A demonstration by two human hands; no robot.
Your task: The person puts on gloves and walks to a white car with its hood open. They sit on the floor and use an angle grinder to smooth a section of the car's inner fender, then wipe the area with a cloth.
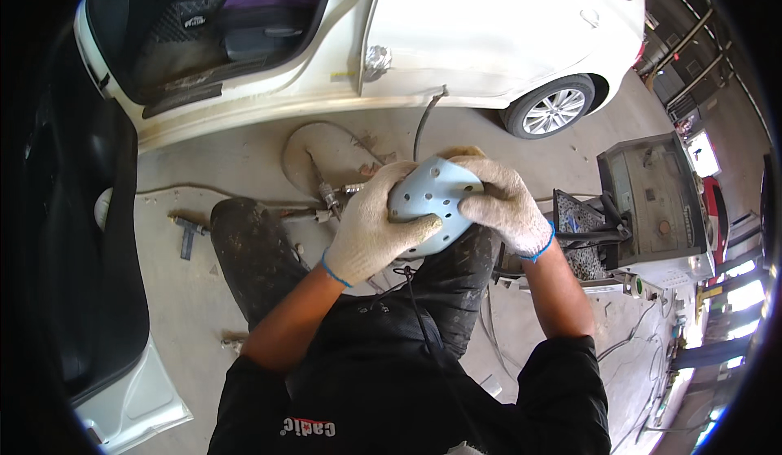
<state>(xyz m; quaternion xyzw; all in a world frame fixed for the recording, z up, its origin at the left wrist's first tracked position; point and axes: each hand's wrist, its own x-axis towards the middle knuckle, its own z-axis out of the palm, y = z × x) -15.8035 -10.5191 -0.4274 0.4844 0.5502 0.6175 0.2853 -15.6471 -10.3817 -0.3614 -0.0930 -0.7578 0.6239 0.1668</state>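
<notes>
Both my hands wear cream knitted gloves with blue cuffs. My left hand (372, 225) is closed on the left side of a pale blue, bent sheet with several holes (433, 198), like a sanding disc, with the thumb along its lower part. My right hand (506, 206) grips the same sheet's right side, thumb on its face. A tan edge (456, 150) of something shows behind the sheet. Below, air tool fittings (328, 194) and hoses lie on the floor near my knees.
A white car (489, 23) with an open front door (98, 292) stands ahead and left, foil (377, 62) stuck on its rear door. A pistol-shaped tool (186, 239) lies left of my leg. A grey machine (652, 202) with hoses stands on my right.
</notes>
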